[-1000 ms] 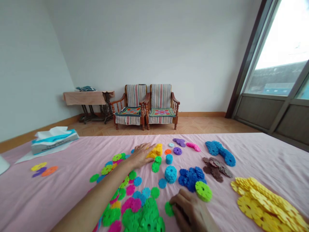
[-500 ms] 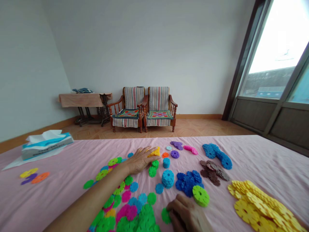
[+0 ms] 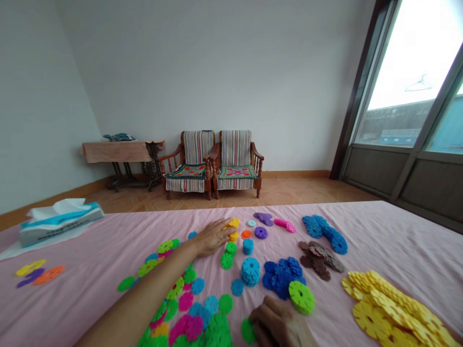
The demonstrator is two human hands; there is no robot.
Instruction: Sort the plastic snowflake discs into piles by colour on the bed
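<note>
My left hand (image 3: pixel 211 237) reaches to the far middle of the table, its fingers closed round a small stack of yellow notched discs (image 3: pixel 234 224). Near the front edge my right hand (image 3: pixel 280 320) is curled, with its fingertips at the edge of a green disc (image 3: pixel 247 330). Just short of my left hand lie two green discs (image 3: pixel 227 260). Light blue discs stand in a small stack (image 3: pixel 248 246) and a taller stack (image 3: pixel 251 271). A lime green stack (image 3: pixel 301 296) and a dark blue pile (image 3: pixel 284 275) are beyond my right hand.
Mixed discs (image 3: pixel 193 327) spread under and beside my left forearm. Yellow discs (image 3: pixel 392 308), brown discs (image 3: pixel 320 258) and blue discs (image 3: pixel 324 233) lie to the right. A tissue box (image 3: pixel 61 224) stands at the left on the pink cloth (image 3: pixel 87 299).
The view has shifted slightly. My left hand's fingers have drawn in around the yellow discs, which now show above and below a finger. My right hand stays by the green disc.
</note>
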